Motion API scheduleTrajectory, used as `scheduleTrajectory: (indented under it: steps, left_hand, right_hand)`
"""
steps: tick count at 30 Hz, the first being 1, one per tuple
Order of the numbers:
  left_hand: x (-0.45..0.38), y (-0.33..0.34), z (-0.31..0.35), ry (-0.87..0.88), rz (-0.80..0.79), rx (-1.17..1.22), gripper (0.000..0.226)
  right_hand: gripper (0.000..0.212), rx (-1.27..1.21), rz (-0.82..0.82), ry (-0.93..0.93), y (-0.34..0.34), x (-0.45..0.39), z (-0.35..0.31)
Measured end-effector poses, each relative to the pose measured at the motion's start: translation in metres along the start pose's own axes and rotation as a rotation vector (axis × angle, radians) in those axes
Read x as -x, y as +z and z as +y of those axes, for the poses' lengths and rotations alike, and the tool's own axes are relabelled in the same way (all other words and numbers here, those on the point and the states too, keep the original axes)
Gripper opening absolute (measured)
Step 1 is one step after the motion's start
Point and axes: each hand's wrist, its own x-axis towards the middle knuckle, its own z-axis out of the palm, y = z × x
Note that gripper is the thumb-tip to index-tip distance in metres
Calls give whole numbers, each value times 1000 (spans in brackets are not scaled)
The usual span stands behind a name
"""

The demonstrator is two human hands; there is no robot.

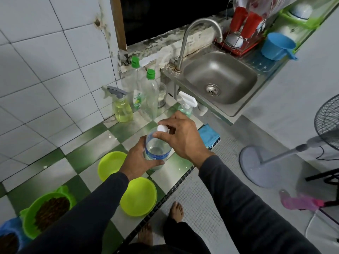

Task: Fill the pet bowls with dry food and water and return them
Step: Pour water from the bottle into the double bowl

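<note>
A clear plastic water bottle (pixel 157 150) stands on the green-and-white checked counter (pixel 88 143). My left hand (pixel 139 158) grips its body. My right hand (pixel 183 138) pinches its white cap (pixel 162 128) from above. Two lime-green bowls sit near the counter's front edge, one (pixel 110 165) behind my left forearm and one (pixel 139 197) beside it; what they hold cannot be made out. At the lower left a green bowl (pixel 47 208) holds brown dry food. A blue bowl (pixel 9 237) at the corner also holds dry food.
Spray bottles (pixel 122 107), two green-capped bottles (pixel 149 92) and a soap dispenser (pixel 186 105) stand against the tiled wall. A steel sink (pixel 220 77) with a tap lies beyond. A blue cloth (pixel 208 134) lies at the counter edge. A fan (pixel 275 158) stands on the floor at right.
</note>
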Motion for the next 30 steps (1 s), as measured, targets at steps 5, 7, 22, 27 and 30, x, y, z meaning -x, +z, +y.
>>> scheduleTrajectory:
  steps: [5, 7, 22, 27, 30]
  left_hand:
    - [-1, -1, -2, -19, -6, 28, 79]
    - [-1, 0, -2, -22, -14, 39, 79]
    - [0, -1, -2, -22, -41, 70, 86]
    - [-2, -2, -4, -26, -37, 73, 85]
    - [-1, -1, -4, -29, -40, 81, 86]
  right_hand:
    - [31, 111, -94, -83, -4, 0, -1]
    - [29, 139, -111, -115, -4, 0, 0]
    - [42, 78, -44, -83, -10, 0, 6]
    - [33, 138, -135, -166, -12, -1, 5]
    - [36, 138, -160, -226, -11, 0, 9]
